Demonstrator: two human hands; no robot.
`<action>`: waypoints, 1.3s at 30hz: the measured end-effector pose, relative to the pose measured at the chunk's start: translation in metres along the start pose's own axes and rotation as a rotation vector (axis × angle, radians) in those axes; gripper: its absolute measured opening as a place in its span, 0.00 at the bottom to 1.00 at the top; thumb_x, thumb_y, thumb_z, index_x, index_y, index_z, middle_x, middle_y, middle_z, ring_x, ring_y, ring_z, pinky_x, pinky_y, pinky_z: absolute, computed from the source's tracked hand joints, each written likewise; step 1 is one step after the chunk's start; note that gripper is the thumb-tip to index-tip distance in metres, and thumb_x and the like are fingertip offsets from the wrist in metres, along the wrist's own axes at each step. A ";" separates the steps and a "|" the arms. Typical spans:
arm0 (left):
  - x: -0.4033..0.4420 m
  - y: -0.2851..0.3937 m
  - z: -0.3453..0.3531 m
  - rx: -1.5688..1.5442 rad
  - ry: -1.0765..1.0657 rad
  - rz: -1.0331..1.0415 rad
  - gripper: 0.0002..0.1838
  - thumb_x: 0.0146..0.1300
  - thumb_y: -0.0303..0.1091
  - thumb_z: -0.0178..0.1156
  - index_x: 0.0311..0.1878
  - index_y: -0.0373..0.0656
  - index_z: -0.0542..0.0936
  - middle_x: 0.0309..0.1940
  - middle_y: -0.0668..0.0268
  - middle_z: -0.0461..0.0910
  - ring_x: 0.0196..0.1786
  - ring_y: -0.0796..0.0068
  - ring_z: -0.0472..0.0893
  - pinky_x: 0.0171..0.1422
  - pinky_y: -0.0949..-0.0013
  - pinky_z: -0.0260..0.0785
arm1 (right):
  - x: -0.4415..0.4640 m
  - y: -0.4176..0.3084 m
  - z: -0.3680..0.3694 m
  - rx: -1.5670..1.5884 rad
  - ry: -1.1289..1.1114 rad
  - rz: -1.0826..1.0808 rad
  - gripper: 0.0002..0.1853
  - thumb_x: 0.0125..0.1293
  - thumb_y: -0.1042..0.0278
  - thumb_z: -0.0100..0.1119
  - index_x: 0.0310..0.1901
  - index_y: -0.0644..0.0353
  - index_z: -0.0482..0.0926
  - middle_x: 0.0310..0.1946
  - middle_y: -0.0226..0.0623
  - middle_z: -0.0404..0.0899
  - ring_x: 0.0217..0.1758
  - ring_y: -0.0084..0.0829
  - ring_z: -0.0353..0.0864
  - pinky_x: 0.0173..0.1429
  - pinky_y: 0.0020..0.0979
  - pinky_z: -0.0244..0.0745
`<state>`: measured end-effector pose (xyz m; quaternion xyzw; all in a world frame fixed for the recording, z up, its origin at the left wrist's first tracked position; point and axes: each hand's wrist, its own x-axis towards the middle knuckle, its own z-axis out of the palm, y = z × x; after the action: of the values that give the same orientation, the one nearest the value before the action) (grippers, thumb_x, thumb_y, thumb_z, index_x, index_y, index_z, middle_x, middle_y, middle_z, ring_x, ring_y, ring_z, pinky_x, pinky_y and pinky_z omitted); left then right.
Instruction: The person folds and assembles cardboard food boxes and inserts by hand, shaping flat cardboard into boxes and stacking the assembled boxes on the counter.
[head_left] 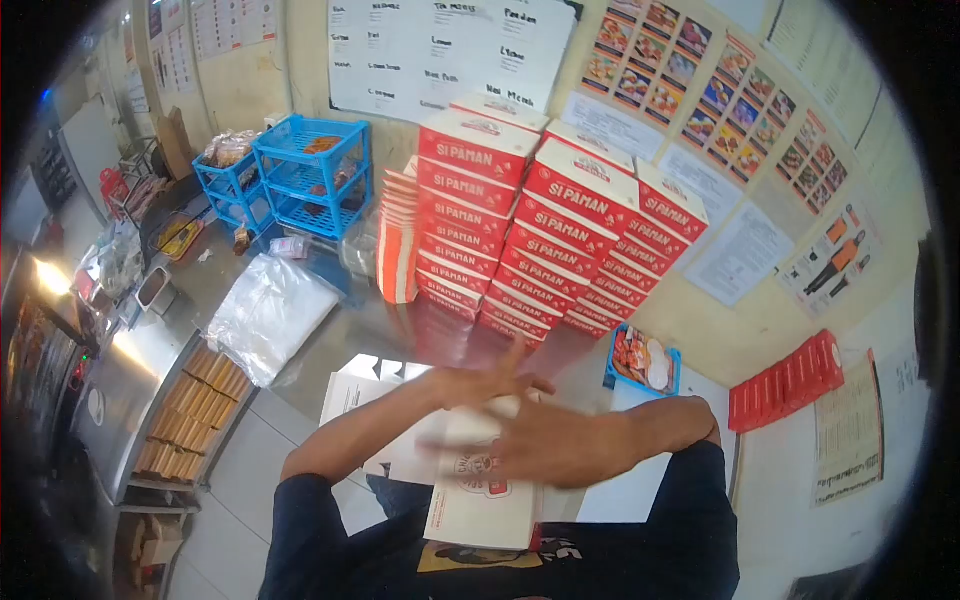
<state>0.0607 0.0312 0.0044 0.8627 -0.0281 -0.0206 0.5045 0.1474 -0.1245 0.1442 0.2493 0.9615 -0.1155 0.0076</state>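
A white cardboard food box (470, 520) with a red and black printed logo lies close against my body. Across its upper part my right hand (560, 445) is smeared by motion, its fingers pointing left. Just beyond, my left hand (490, 385) reaches over the far end of the box with some fingers stretched apart. Both hands hide much of the box, so I cannot tell how far it is folded. A white cardboard blank (345, 395) with cut flaps shows beside my left forearm.
Tall stacks of red and white boxes (570, 210) stand at the back, with orange and white cartons (398, 240) beside them. Plastic bags (270, 310) and blue racks (315, 175) are at left. A blue-edged food picture (645, 360) and red packs (787, 382) are at right.
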 end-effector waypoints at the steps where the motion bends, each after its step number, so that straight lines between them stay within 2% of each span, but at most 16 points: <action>1: 0.002 0.013 -0.003 -0.158 -0.079 -0.066 0.41 0.76 0.66 0.25 0.81 0.45 0.51 0.80 0.58 0.51 0.81 0.56 0.52 0.83 0.46 0.48 | 0.008 0.002 -0.007 -0.006 -0.010 -0.007 0.63 0.39 0.62 0.84 0.79 0.41 0.55 0.83 0.38 0.45 0.83 0.63 0.41 0.78 0.76 0.38; 4: 0.002 0.020 -0.003 -0.631 -0.144 -0.111 0.48 0.72 0.74 0.21 0.80 0.44 0.56 0.79 0.60 0.54 0.82 0.57 0.52 0.84 0.50 0.47 | 0.039 0.019 -0.029 0.365 -0.496 -0.213 0.63 0.41 0.59 0.81 0.80 0.42 0.52 0.78 0.41 0.53 0.82 0.55 0.46 0.78 0.70 0.42; 7: 0.001 0.027 -0.014 -0.828 -0.080 -0.250 0.61 0.60 0.86 0.18 0.79 0.43 0.57 0.78 0.54 0.59 0.82 0.56 0.54 0.82 0.47 0.48 | 0.047 0.026 -0.044 0.275 -0.567 -0.121 0.62 0.41 0.55 0.82 0.79 0.46 0.54 0.75 0.45 0.58 0.79 0.53 0.54 0.77 0.63 0.50; 11: -0.004 -0.035 0.000 -1.056 0.174 -0.201 0.52 0.69 0.79 0.31 0.76 0.40 0.62 0.71 0.55 0.69 0.76 0.57 0.64 0.78 0.53 0.58 | 0.049 0.025 -0.064 0.129 -0.582 -0.019 0.61 0.42 0.50 0.82 0.78 0.50 0.57 0.73 0.49 0.58 0.75 0.48 0.60 0.73 0.58 0.54; 12: -0.011 -0.053 0.022 -0.933 0.445 -0.017 0.44 0.71 0.72 0.40 0.73 0.43 0.65 0.66 0.54 0.73 0.72 0.56 0.69 0.73 0.54 0.63 | 0.039 0.032 -0.078 0.187 -0.322 0.009 0.58 0.42 0.48 0.81 0.76 0.53 0.60 0.71 0.48 0.62 0.73 0.48 0.63 0.72 0.56 0.56; 14: -0.042 -0.100 0.058 -0.509 0.638 0.116 0.33 0.69 0.61 0.57 0.68 0.47 0.71 0.59 0.53 0.77 0.64 0.55 0.74 0.66 0.56 0.69 | 0.020 0.045 -0.126 0.076 0.087 0.103 0.54 0.42 0.47 0.81 0.72 0.56 0.67 0.67 0.47 0.68 0.68 0.48 0.68 0.70 0.53 0.59; 16: -0.078 -0.156 0.108 0.234 0.438 -0.344 0.38 0.53 0.61 0.73 0.63 0.54 0.75 0.56 0.52 0.76 0.58 0.51 0.76 0.62 0.51 0.70 | 0.000 0.087 -0.178 -0.239 0.461 0.168 0.49 0.43 0.45 0.80 0.68 0.57 0.72 0.60 0.44 0.75 0.62 0.49 0.73 0.67 0.46 0.64; 17: -0.096 -0.133 0.123 0.542 0.231 -0.485 0.42 0.47 0.64 0.76 0.64 0.55 0.76 0.56 0.56 0.74 0.59 0.50 0.74 0.62 0.45 0.69 | 0.000 0.100 -0.208 -0.460 0.534 0.245 0.51 0.44 0.43 0.79 0.70 0.57 0.70 0.61 0.45 0.74 0.63 0.47 0.72 0.66 0.44 0.64; 21: -0.139 -0.181 0.185 0.475 0.262 -0.414 0.44 0.45 0.65 0.76 0.65 0.58 0.76 0.58 0.58 0.73 0.64 0.48 0.70 0.63 0.41 0.66 | -0.002 0.229 -0.274 -0.575 0.473 0.960 0.56 0.45 0.40 0.76 0.75 0.54 0.64 0.64 0.48 0.70 0.69 0.47 0.69 0.72 0.46 0.64; 23: -0.147 -0.204 0.197 0.446 0.344 -0.380 0.45 0.43 0.65 0.76 0.65 0.58 0.76 0.60 0.58 0.72 0.66 0.48 0.68 0.64 0.41 0.65 | 0.003 0.297 -0.279 -0.312 0.497 1.047 0.56 0.44 0.38 0.76 0.75 0.51 0.64 0.66 0.49 0.70 0.71 0.49 0.68 0.73 0.47 0.65; 25: -0.145 -0.229 0.200 0.322 0.292 -0.331 0.44 0.42 0.63 0.77 0.65 0.59 0.77 0.62 0.59 0.71 0.65 0.48 0.68 0.66 0.41 0.63 | 0.007 0.356 -0.274 -0.337 0.427 1.092 0.57 0.42 0.38 0.76 0.75 0.50 0.64 0.66 0.49 0.69 0.71 0.50 0.67 0.73 0.47 0.65; 26: -0.147 -0.194 0.175 0.289 0.138 -0.386 0.44 0.42 0.59 0.78 0.65 0.60 0.77 0.63 0.58 0.70 0.66 0.49 0.68 0.68 0.41 0.61 | 0.013 0.375 -0.273 -0.358 0.351 1.142 0.58 0.41 0.37 0.76 0.75 0.50 0.64 0.67 0.49 0.69 0.72 0.50 0.67 0.73 0.47 0.65; 34: -0.159 -0.199 0.180 0.341 0.196 -0.200 0.46 0.40 0.58 0.79 0.67 0.61 0.75 0.62 0.59 0.69 0.67 0.50 0.66 0.64 0.43 0.62 | 0.039 0.414 -0.258 -0.354 0.161 1.271 0.67 0.33 0.32 0.79 0.78 0.47 0.58 0.74 0.45 0.62 0.78 0.50 0.58 0.78 0.60 0.53; 36: -0.160 -0.207 0.182 0.214 0.175 -0.156 0.30 0.56 0.49 0.71 0.64 0.58 0.79 0.57 0.59 0.75 0.64 0.55 0.72 0.62 0.49 0.68 | 0.035 0.407 -0.258 -0.386 0.206 1.264 0.65 0.37 0.32 0.78 0.78 0.47 0.58 0.75 0.45 0.61 0.78 0.49 0.59 0.77 0.61 0.54; 37: -0.156 -0.217 0.185 0.209 0.168 -0.155 0.30 0.56 0.49 0.71 0.64 0.58 0.79 0.57 0.59 0.75 0.64 0.55 0.72 0.62 0.49 0.68 | 0.038 0.392 -0.259 -0.417 0.251 1.248 0.63 0.41 0.32 0.77 0.78 0.47 0.58 0.75 0.45 0.61 0.78 0.48 0.59 0.76 0.62 0.55; 39: -0.146 -0.229 0.195 0.514 -0.145 -0.200 0.17 0.67 0.36 0.58 0.58 0.55 0.83 0.48 0.60 0.81 0.55 0.58 0.80 0.57 0.55 0.74 | 0.031 0.343 -0.255 -0.478 0.404 1.094 0.57 0.46 0.33 0.75 0.77 0.48 0.61 0.73 0.45 0.64 0.77 0.47 0.62 0.75 0.58 0.58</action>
<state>-0.0912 -0.0162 -0.2903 0.9570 0.0171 -0.1241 0.2615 0.2961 0.2394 0.3150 0.7134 0.6765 0.1724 -0.0608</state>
